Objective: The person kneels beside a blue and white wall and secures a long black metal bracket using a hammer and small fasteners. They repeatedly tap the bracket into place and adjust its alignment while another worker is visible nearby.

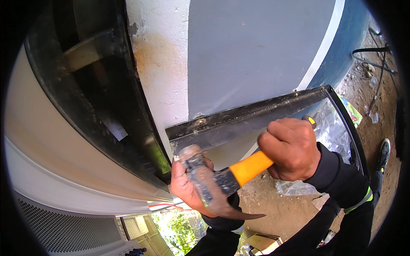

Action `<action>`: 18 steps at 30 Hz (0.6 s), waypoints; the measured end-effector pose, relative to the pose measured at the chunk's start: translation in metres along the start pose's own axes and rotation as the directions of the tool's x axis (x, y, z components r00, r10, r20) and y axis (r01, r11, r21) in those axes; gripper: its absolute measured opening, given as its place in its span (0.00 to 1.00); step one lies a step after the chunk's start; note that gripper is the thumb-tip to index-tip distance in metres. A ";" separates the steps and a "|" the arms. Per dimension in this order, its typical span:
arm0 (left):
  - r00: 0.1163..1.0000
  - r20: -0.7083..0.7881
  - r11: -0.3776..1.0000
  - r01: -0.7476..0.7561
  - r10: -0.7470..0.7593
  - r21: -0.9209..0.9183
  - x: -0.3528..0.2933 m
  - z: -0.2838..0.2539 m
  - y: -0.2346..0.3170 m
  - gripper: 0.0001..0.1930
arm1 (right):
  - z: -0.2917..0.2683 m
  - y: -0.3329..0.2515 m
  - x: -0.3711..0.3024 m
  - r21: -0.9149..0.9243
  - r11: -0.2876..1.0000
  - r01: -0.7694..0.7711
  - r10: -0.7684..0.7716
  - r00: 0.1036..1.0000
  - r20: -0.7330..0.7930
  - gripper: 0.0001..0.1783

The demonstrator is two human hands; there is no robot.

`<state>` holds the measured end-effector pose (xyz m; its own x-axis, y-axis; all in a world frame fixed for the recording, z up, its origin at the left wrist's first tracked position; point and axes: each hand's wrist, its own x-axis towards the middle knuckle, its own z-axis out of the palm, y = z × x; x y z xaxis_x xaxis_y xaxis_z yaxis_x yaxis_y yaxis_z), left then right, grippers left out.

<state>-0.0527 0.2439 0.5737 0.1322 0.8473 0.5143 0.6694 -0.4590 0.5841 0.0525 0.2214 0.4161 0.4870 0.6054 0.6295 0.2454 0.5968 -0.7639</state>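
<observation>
My right hand (294, 147) is wrapped round the yellow handle of a claw hammer (250, 168). The hammer's head covers part of my left hand (185, 190), its worn striking face up by the left thumb and its claw pointing down to the right. My left fingers are closed at the left end of a black metal angle bracket (243, 121). Between thumb and fingers there may be something small, but the hammer head hides it. Bolt heads show along the bracket, which lies against a painted wall (260, 59).
A dark-framed opening (98, 94) and a cream panel (47, 111) stand at left, above a perforated grey grille (68, 226). Clear plastic sheeting (331, 132) lies beyond the bracket. Black cables (371, 64), a dark shoe (385, 151) and a cardboard box (262, 243) are on the dirt ground.
</observation>
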 end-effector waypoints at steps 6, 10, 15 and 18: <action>0.985 -0.018 0.983 -0.169 0.171 0.077 -0.002 -0.001 -0.003 0.17 | 0.005 -0.014 0.010 -0.040 0.998 -0.048 0.047 0.999 -0.012 0.13; 0.874 0.032 0.781 -0.448 0.484 0.435 0.004 0.003 -0.011 0.21 | 0.014 -0.018 0.004 -0.001 0.994 -0.110 0.110 0.994 -0.016 0.10; 0.967 -0.070 0.968 -0.240 0.244 0.070 0.003 0.004 -0.014 0.24 | 0.025 -0.020 -0.010 0.014 0.989 -0.150 0.150 0.988 -0.033 0.08; 0.939 -0.024 0.892 -0.319 0.344 0.322 0.006 -0.003 -0.016 0.28 | 0.024 -0.022 -0.006 0.026 0.989 -0.146 0.148 0.988 -0.049 0.07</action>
<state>-0.0647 0.2557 0.5691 0.3372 0.6310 0.6986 0.7898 -0.5935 0.1549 0.0242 0.2169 0.4322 0.5580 0.6606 0.5022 0.1495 0.5153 -0.8439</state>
